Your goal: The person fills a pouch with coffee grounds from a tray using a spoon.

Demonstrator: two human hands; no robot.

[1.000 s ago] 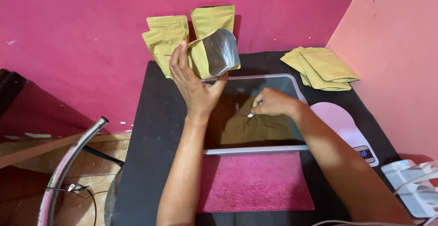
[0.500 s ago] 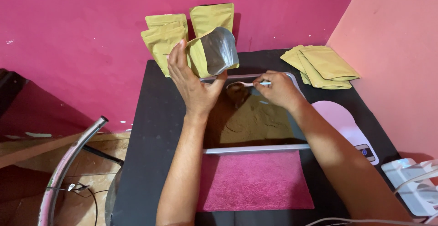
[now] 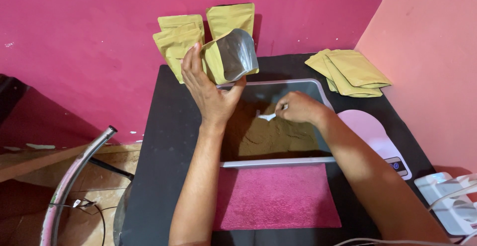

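My left hand (image 3: 211, 91) holds an open yellow pouch (image 3: 231, 57) with a silvery inside, tilted above the far left corner of a metal tray (image 3: 278, 162). The tray is filled with brown powder (image 3: 268, 134). My right hand (image 3: 300, 108) grips a small white spoon (image 3: 267, 117) whose bowl touches the powder near the tray's middle. Both hands are over the tray, the pouch mouth facing the spoon.
Filled yellow pouches (image 3: 181, 40) lean against the pink wall at the back. A stack of flat yellow pouches (image 3: 350, 72) lies at the back right. A pink scale (image 3: 375, 136) sits right of the tray, a pink cloth (image 3: 278, 196) in front, white power strip (image 3: 452, 201) far right.
My right hand lifted the spoon toward the pouch half a second ago, then came back down into the powder. The left hand kept the pouch in place.
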